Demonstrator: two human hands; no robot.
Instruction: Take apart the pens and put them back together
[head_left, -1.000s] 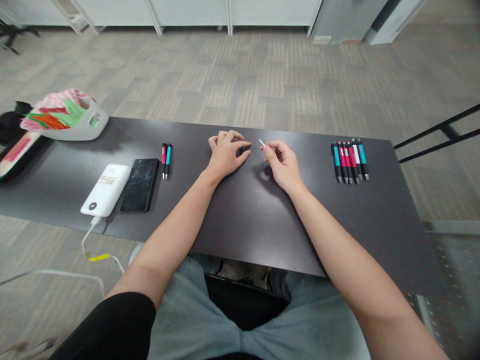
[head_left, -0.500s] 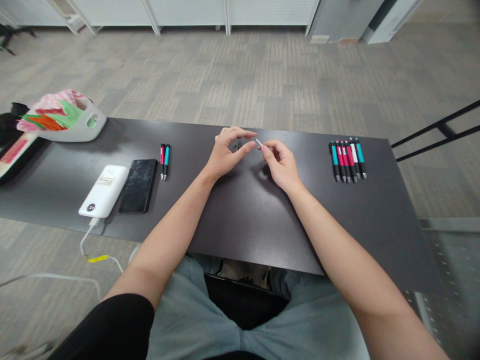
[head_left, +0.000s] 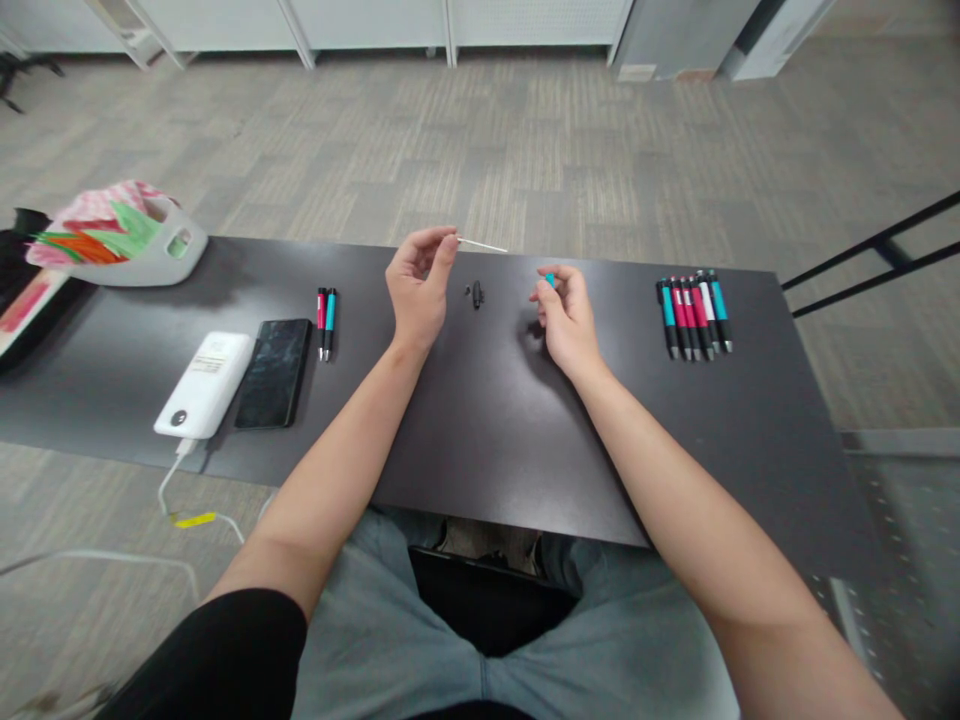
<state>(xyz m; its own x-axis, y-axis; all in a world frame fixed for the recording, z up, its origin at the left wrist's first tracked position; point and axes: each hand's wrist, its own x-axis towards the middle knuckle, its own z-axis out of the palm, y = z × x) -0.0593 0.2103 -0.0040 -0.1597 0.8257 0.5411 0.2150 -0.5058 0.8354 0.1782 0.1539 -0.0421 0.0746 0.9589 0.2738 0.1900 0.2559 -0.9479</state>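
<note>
My left hand [head_left: 418, 290] is raised above the black table [head_left: 487, 420], pinching one end of a thin white pen refill [head_left: 482, 245] that points to the right. My right hand [head_left: 564, 318] rests on the table with its fingers curled around a teal pen barrel [head_left: 550, 279], of which only the tip shows. Between the two hands a small black pen part [head_left: 476, 294] lies on the table.
Several red, teal and white pens [head_left: 694, 315] lie in a row at the right. Two pens [head_left: 325, 320], a black phone [head_left: 273, 371] and a white power bank [head_left: 203, 383] lie at the left. A grey basket [head_left: 142, 252] with coloured cloth stands far left.
My left hand has lifted off the black part and drawn the white refill out to the left. My right hand stays put, now holding only the teal barrel.
</note>
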